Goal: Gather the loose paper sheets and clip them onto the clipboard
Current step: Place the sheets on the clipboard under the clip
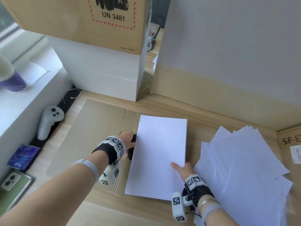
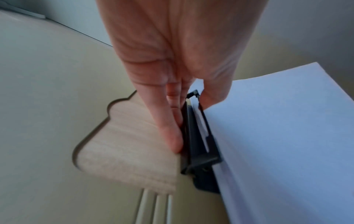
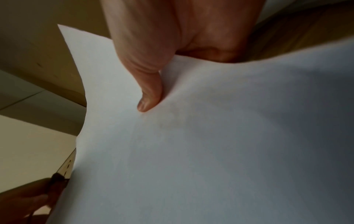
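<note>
A white paper sheet point(image 1: 158, 154) covers the clipboard at the table's middle; the board itself is hidden under it. Only the black clip point(image 1: 132, 148) point(image 2: 199, 145) shows, at the sheet's left edge. My left hand point(image 1: 129, 141) point(image 2: 189, 109) pinches that clip, fingers on its outer side and thumb on the paper side. My right hand point(image 1: 182, 168) point(image 3: 151, 91) pinches the sheet's point(image 3: 210, 144) right edge, thumb on top, other fingers hidden beneath. A fanned pile of loose sheets point(image 1: 244, 170) lies to the right.
A flat cardboard sheet point(image 1: 91, 134) lies under the work area. White boxes point(image 1: 105, 74) and a brown carton point(image 1: 78, 22) stand behind it. A white controller point(image 1: 48, 121), a blue packet point(image 1: 24, 156) and a phone point(image 1: 13, 181) lie at the left. A cardboard wall point(image 1: 228, 88) rises behind.
</note>
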`<move>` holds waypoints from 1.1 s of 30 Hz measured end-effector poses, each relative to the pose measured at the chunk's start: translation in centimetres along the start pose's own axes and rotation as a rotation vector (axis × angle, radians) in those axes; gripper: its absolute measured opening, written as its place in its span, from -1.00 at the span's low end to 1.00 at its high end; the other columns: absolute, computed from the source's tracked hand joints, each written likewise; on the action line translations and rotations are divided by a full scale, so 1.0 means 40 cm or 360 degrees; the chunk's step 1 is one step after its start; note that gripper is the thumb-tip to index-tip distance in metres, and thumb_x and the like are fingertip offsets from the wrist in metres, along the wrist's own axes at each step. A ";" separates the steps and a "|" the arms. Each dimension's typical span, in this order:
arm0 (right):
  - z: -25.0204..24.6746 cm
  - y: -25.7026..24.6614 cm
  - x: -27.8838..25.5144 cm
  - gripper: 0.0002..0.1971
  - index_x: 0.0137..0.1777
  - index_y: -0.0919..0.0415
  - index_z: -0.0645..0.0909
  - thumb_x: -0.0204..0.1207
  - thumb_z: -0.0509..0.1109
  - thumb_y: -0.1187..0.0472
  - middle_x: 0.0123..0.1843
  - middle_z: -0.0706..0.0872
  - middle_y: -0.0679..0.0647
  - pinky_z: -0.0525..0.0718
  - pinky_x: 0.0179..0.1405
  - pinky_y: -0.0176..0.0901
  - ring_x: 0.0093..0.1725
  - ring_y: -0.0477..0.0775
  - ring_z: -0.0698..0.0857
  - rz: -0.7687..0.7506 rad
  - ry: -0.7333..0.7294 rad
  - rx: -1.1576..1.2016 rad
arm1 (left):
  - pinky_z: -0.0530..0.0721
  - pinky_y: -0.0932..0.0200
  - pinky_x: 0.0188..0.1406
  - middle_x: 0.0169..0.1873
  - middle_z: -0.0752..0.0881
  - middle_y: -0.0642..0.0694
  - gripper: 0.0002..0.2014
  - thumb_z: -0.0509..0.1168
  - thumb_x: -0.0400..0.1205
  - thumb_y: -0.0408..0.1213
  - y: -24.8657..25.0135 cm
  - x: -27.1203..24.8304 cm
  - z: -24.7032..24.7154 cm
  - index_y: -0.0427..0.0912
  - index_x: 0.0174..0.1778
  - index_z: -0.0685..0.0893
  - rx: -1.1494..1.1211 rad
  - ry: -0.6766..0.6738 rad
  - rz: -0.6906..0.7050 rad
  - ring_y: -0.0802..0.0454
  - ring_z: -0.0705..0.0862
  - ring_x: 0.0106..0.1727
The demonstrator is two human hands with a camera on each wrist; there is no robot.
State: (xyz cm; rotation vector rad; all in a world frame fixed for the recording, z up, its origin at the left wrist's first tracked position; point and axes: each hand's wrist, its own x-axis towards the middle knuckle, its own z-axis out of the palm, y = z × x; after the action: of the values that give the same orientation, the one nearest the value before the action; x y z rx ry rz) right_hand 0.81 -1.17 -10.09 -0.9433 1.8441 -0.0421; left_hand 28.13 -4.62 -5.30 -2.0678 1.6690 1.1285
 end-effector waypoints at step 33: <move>-0.001 -0.061 -0.063 -0.28 0.48 0.40 0.33 0.47 0.42 -0.06 0.42 0.54 0.22 0.53 0.26 -0.09 0.39 0.24 0.55 -0.0026 -0.0009 -0.0183 | 0.65 0.15 -0.16 -0.46 0.41 -0.03 -0.67 0.20 0.46 -0.07 0.048 0.063 0.058 -0.19 0.04 0.43 0.0357 0.0148 -0.0269 -0.09 0.56 -0.31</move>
State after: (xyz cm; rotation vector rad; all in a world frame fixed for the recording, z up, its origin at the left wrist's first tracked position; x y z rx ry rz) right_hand 2.64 -1.31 -7.09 -1.0370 1.8492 0.0569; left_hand 25.56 -5.56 -8.08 -2.0973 1.5470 0.7665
